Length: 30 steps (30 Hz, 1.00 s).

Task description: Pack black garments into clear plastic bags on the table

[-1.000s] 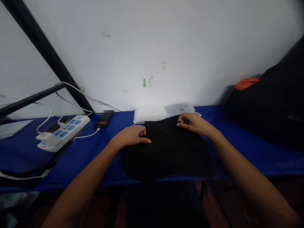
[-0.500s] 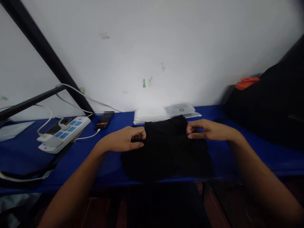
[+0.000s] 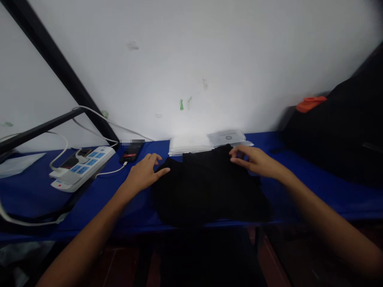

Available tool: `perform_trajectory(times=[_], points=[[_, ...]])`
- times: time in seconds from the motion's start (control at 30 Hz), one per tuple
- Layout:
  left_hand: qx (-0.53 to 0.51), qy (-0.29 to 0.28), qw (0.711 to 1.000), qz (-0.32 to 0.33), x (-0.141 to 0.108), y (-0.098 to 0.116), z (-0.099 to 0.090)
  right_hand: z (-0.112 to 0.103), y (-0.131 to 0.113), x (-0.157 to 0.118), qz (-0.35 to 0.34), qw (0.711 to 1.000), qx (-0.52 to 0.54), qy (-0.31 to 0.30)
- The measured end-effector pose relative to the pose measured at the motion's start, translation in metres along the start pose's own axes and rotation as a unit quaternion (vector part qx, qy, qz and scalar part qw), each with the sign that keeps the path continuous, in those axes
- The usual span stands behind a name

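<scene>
At the far left a sheet of paper lies on the blue-covered bench, below a black metal frame leaning against the white wall; next comes a white power strip with blue sockets, a phone just behind it, and a second phone with a white cable running to it, its upper end blurred out. The left hand is open and unclenched, fingers spread, its thumb at or just beside the garment's left edge; it grasps nothing. The black garment lies flat and seemingly folded at the bench's front edge, though its dark folds are hard to read; it looks light, soft and limp, so it should drape rather than hold a shape, and pinching its edges or corners seems the surest hold. The right hand rests lightly curled at its upper edge, not gripping. Behind the garment sit white packets and a printed sheet; at the far right are a black bag and an orange item.
</scene>
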<state>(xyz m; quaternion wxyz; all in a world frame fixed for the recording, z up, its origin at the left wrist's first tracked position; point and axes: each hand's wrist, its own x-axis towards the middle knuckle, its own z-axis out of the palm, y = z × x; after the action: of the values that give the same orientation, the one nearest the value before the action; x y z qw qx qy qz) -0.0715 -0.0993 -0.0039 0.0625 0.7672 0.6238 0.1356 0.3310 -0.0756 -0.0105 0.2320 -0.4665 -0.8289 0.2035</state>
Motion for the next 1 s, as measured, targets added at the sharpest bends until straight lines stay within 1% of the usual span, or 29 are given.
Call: perform_trajectory(times=[0.03,0.07,0.13,0.2,0.3,0.37,0.47,0.57,0.63,0.67,0.73,0.77,0.8,0.83,0.87,0.9,0.97,1.0], points=[[-0.009,-0.016,1.0,0.014,0.006,-0.004,0.003,0.004,0.008,0.011,-0.008,0.997,-0.055,0.048],[-0.028,-0.032,0.999,0.032,0.01,-0.007,0.005,0.008,0.015,0.022,-0.009,0.992,-0.103,0.07],[-0.077,-0.043,0.994,0.064,0.017,-0.01,0.005,0.014,0.029,0.04,-0.015,0.984,-0.162,0.077],[-0.126,-0.036,0.989,0.068,0.02,-0.008,0.002,0.018,0.04,0.052,-0.025,0.982,-0.176,0.069],[-0.153,-0.019,0.987,0.035,0.023,-0.006,0.0,0.014,0.051,0.058,-0.025,0.983,-0.158,0.086],[-0.119,-0.008,0.993,-0.003,0.027,-0.005,0.003,0.01,0.055,0.059,-0.008,0.984,-0.146,0.106],[-0.001,-0.022,0.998,-0.05,0.033,-0.007,0.012,0.005,0.058,0.059,0.026,0.981,-0.153,0.113],[0.087,-0.053,0.993,-0.054,0.038,-0.009,0.018,0.007,0.057,0.061,0.049,0.975,-0.194,0.094],[0.107,-0.058,0.991,-0.052,0.037,-0.008,0.015,0.01,0.052,0.061,0.058,0.969,-0.221,0.096],[0.111,-0.043,0.992,-0.046,0.035,-0.006,0.012,0.011,0.048,0.06,0.059,0.964,-0.236,0.105],[0.108,0.016,0.994,-0.008,0.026,0.004,0.005,0.013,0.033,0.054,0.045,0.957,-0.259,0.123],[0.096,0.047,0.994,0.025,0.02,0.012,0.002,0.014,0.023,0.049,0.027,0.957,-0.262,0.121],[0.079,0.067,0.993,0.063,0.013,0.02,0.0,0.015,0.012,0.043,0.001,0.963,-0.249,0.107],[0.052,0.063,0.992,0.099,0.006,0.029,-0.001,0.017,0.0,0.035,-0.031,0.972,-0.221,0.077],[0.019,0.041,0.991,0.127,-0.002,0.037,0.0,0.02,-0.011,0.026,-0.062,0.98,-0.184,0.038],[-0.002,0.006,0.989,0.15,-0.009,0.045,0.002,0.024,-0.022,0.017,-0.084,0.985,-0.15,-0.001],[-0.002,-0.052,0.983,0.176,-0.022,0.053,0.009,0.034,-0.039,-0.003,-0.095,0.987,-0.112,-0.059],[0.014,-0.075,0.98,0.182,-0.027,0.054,0.014,0.04,-0.044,-0.012,-0.088,0.987,-0.11,-0.082]])
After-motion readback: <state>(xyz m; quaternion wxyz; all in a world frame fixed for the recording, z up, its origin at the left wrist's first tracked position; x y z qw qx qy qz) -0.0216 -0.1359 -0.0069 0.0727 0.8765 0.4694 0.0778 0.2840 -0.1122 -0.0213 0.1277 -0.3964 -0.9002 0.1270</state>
